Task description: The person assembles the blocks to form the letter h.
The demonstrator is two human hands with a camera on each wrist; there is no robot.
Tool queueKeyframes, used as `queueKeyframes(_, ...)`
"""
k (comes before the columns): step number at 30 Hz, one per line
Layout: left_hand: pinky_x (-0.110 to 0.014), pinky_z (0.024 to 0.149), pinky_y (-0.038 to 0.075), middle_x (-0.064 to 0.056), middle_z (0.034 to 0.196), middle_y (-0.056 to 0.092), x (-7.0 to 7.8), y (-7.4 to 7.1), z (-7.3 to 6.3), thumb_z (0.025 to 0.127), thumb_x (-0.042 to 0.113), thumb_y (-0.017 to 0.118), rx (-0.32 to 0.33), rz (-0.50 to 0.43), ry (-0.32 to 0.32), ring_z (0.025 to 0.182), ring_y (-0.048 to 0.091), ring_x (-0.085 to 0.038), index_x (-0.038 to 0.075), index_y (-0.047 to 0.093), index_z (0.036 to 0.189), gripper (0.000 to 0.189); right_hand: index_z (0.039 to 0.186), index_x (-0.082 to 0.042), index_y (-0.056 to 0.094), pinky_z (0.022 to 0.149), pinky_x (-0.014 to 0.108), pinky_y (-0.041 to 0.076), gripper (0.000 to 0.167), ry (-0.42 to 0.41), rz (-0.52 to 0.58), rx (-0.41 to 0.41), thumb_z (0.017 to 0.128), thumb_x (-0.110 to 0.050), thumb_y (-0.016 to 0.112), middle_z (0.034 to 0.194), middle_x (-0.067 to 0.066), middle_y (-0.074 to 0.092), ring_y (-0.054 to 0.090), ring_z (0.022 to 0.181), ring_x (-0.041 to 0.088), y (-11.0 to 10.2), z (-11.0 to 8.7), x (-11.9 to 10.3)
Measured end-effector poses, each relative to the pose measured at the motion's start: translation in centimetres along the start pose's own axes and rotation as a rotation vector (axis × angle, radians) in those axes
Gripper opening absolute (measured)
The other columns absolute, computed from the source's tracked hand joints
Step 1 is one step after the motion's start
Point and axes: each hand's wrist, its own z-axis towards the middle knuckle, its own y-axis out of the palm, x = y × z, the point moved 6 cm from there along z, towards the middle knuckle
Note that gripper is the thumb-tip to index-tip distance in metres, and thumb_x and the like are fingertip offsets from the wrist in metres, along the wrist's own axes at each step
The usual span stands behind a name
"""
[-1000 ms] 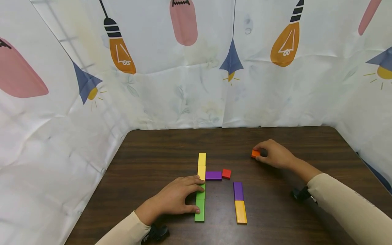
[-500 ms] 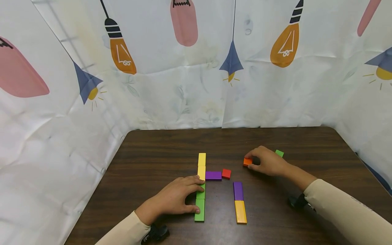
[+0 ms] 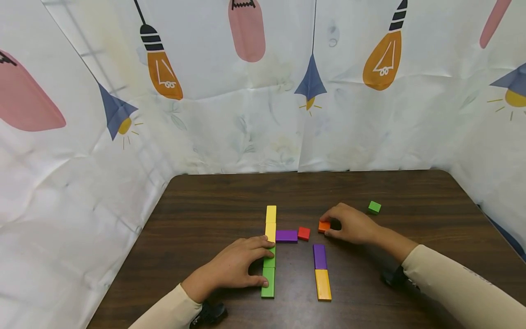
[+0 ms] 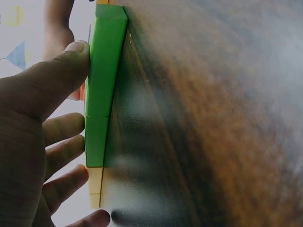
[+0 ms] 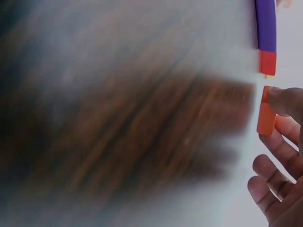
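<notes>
My right hand (image 3: 349,224) pinches a small orange block (image 3: 323,226) between thumb and fingers, a short way right of a red block (image 3: 303,233). That red block sits at the end of a purple block (image 3: 286,236), whose other end meets a straight row of yellow blocks (image 3: 270,214) and green blocks (image 3: 268,282). My left hand (image 3: 234,264) lies along this row, its spread fingers and thumb resting on the green and lower yellow blocks. In the right wrist view the orange block (image 5: 266,118) shows under the thumb, the other fingers loosely bent.
Nearer me, a second purple block (image 3: 319,256) and an orange-yellow block (image 3: 323,284) lie end to end. A small green block (image 3: 374,207) lies at the back right of the dark wooden table (image 3: 213,196). A white patterned cloth (image 3: 246,132) hangs behind.
My right hand has brought the orange block left and nearer, toward the red block, uncovering the small green block behind it. The left hand has stayed in place.
</notes>
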Motion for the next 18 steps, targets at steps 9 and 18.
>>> queueKeyframes(9,-0.050,0.110,0.042,0.009,0.156,0.045,-0.1,0.0,-0.1,0.089,0.063,0.071,0.005,-0.003,0.003,0.148,0.034,-0.016,0.026,0.065,0.135,0.060,0.120,-0.020,0.074,0.092,0.040,0.054,0.031,-0.026,0.007,-0.037,0.092,-0.032,0.079,0.115,-0.010,0.068,0.058,0.108,0.013,0.5,0.3,-1.0)
queueKeyframes(18,-0.050,0.109,0.042,0.010,0.156,0.044,-0.1,0.1,-0.1,0.088,0.063,0.071,0.004,-0.001,-0.004,0.149,0.033,-0.015,0.026,0.065,0.135,0.060,0.119,-0.020,0.073,0.094,0.041,0.053,0.031,-0.054,0.030,-0.060,0.091,-0.032,0.080,0.115,-0.010,0.067,0.058,0.110,0.013,0.7,0.6,-1.5)
